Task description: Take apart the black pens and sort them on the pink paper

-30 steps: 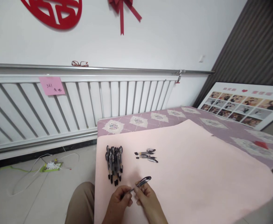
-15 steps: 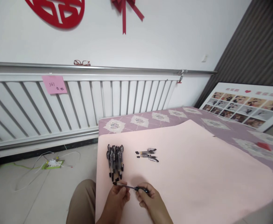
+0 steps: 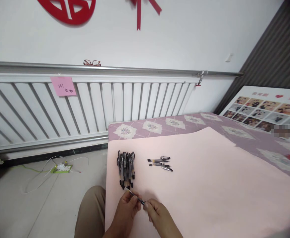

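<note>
Both hands meet over the near left part of a pink sheet [image 3: 196, 191]. My left hand [image 3: 127, 209] is closed around the barrel of a pen [image 3: 136, 197], whose pale, clear end points up and to the left. My right hand [image 3: 157, 216] pinches the dark lower right end of this pen; its fingers hide whatever lies inside them. Just beyond the left hand is a bundle of black-capped clear pens [image 3: 126, 168], side by side. Farther right, several pen pieces [image 3: 159, 163], slim barrels and black clip caps, lie loosely together.
A purple patterned cloth [image 3: 152, 127] shows beyond the sheet. Behind it stands a white radiator [image 3: 125, 102] with a pink note [image 3: 63, 86] and glasses [image 3: 92, 62] on the pipe above. A photo board [image 3: 264, 109] leans at right. A power strip [image 3: 62, 168] with cables lies on the floor.
The held pen has gone from nearly level to slanting down rightward. Its left end, black before, now looks pale and clear. My hands are closer together, and the view has shifted slightly.
</note>
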Tool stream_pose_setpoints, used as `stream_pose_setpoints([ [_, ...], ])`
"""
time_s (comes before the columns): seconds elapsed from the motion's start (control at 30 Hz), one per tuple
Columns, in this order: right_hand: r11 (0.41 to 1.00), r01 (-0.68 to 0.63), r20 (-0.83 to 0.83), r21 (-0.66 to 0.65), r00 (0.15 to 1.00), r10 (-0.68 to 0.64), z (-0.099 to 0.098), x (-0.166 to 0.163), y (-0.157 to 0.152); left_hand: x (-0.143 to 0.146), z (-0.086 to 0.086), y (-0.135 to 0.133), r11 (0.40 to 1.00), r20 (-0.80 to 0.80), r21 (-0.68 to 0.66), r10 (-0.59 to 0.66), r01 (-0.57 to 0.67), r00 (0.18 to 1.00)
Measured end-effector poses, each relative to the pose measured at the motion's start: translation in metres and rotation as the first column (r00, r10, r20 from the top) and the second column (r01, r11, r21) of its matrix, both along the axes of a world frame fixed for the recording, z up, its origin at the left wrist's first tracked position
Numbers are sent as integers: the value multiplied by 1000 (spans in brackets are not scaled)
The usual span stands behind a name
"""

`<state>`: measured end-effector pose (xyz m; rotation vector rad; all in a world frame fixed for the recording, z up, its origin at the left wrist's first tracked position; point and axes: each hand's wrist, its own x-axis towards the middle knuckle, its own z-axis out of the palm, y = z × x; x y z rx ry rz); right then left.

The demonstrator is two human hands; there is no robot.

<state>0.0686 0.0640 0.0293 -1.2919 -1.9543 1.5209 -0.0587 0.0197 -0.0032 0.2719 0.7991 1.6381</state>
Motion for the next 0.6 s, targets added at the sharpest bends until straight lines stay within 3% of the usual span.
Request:
stream_pose_setpoints([
  [0.37,998,52,1,39,999,-52,13,24,10,-1,0,0,995,56,-13,96,-95,994],
  [0.6,946,263,-197,-187,934,-299,17,35,14,0,1,-1,997,62,-2,75,-75,995],
])
